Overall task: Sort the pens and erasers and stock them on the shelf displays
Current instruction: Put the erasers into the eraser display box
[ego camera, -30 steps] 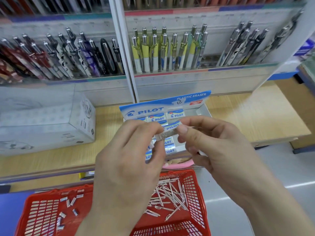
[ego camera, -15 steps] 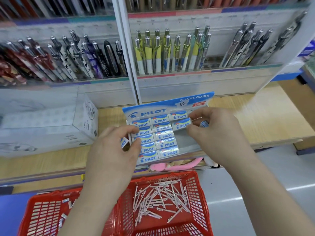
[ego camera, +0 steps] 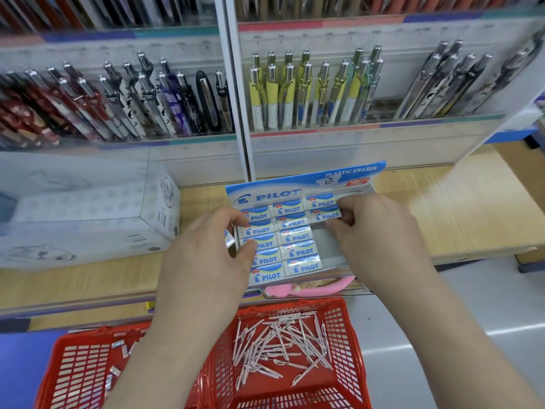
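Both hands are at a blue and white Pilot eraser display box (ego camera: 306, 183) that sits on the wooden shelf surface (ego camera: 442, 216) below racks of pens. A second ago they held one wrapped eraser between them above the box; now they have parted and come down to it. The right hand (ego camera: 380, 234) pinches the end of that eraser (ego camera: 323, 215) with bent fingertips, seating it as the second piece in the right-hand column, just below the first. The left hand (ego camera: 203, 267) rests on the left column with thumb and forefinger bent; whether it grips the box wall or only steadies it cannot be told. Two columns look full, while bare grey box floor shows below the new eraser, so this column likely needs several more. A red basket (ego camera: 351, 364) stands below the shelf edge, with a heap of pale pens (ego camera: 280, 343) in its right half and a few loose erasers (ego camera: 118, 346) in its left, so most of the sorting still seems to lie ahead.
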A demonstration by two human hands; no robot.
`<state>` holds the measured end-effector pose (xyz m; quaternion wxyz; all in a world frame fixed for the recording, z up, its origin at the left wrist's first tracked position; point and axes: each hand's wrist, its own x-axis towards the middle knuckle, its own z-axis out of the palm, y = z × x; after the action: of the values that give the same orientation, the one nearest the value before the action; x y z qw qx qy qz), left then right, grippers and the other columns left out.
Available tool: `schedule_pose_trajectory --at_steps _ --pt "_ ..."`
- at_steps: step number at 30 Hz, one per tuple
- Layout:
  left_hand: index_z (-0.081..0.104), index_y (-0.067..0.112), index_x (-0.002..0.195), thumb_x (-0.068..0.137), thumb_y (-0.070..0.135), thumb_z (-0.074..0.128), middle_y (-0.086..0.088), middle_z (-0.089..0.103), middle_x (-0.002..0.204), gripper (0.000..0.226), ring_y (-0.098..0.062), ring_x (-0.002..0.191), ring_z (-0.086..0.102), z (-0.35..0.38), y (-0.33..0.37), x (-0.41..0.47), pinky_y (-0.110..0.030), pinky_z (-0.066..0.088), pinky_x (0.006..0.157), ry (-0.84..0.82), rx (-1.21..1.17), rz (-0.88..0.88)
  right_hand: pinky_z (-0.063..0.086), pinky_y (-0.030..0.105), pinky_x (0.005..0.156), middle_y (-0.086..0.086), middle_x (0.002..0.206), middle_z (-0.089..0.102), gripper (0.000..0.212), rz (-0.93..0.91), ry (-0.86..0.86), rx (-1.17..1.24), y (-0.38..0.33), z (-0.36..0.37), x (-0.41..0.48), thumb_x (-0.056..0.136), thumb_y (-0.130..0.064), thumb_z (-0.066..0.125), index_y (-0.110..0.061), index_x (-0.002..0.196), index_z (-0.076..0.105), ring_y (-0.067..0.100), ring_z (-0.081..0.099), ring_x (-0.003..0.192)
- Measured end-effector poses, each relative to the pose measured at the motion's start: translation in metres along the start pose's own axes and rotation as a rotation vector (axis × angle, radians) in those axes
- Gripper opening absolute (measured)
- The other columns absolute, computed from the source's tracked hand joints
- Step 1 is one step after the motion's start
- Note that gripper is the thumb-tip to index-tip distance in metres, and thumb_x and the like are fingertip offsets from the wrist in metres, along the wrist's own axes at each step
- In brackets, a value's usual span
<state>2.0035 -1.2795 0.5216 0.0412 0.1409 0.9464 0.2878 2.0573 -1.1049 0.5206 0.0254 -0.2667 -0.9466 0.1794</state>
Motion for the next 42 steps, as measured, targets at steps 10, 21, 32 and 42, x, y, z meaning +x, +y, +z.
schedule_pose_trajectory --at_steps 10,21,32,42 --pt "0.052 0.036 0.109 0.089 0.016 0.051 0.018 0.058 0.095 0.029 -0.001 0.067 0.053 -0.014 0.005 -0.013 -0.004 0.035 0.066 -0.038 -0.141 0.044 0.042 0.027 0.065 -0.008 0.074 0.067 0.022 0.036 0.085 0.257 -0.001 -0.018 -0.007 0.086 -0.039 0.063 -0.028 0.105 0.062 0.006 0.058 0.073" --pt "0.049 0.058 0.117 0.072 0.031 0.075 0.036 0.067 0.086 0.058 -0.003 0.057 0.060 -0.010 0.046 -0.029 -0.016 0.050 0.061 -0.116 -0.486 0.079 0.033 0.011 0.038 0.004 0.060 0.058 0.022 0.127 -0.349 1.150 -0.017 -0.032 -0.038 0.071 -0.036 0.073 -0.021 0.087 0.073 0.003 0.041 0.040" --pt "0.073 0.036 0.079 0.068 0.019 0.080 0.019 0.071 0.070 0.022 0.003 0.067 0.067 0.002 0.040 -0.022 -0.010 0.050 0.064 -0.128 -0.633 -0.042 0.047 0.019 0.047 -0.004 0.073 0.069 0.018 0.081 -0.333 1.069 0.010 -0.036 -0.036 0.074 -0.013 0.076 -0.019 0.091 0.074 0.013 0.063 0.054" --pt "0.071 0.023 0.066 0.076 0.047 0.058 0.006 0.068 0.059 0.029 -0.008 0.050 0.064 0.018 0.042 -0.008 -0.025 0.052 0.051 -0.169 -0.662 -0.062 0.049 0.014 0.069 -0.014 0.079 0.068 0.013 -0.079 -0.185 0.722 0.021 -0.031 -0.020 0.076 -0.027 0.074 -0.030 0.089 0.074 0.002 0.063 0.082"
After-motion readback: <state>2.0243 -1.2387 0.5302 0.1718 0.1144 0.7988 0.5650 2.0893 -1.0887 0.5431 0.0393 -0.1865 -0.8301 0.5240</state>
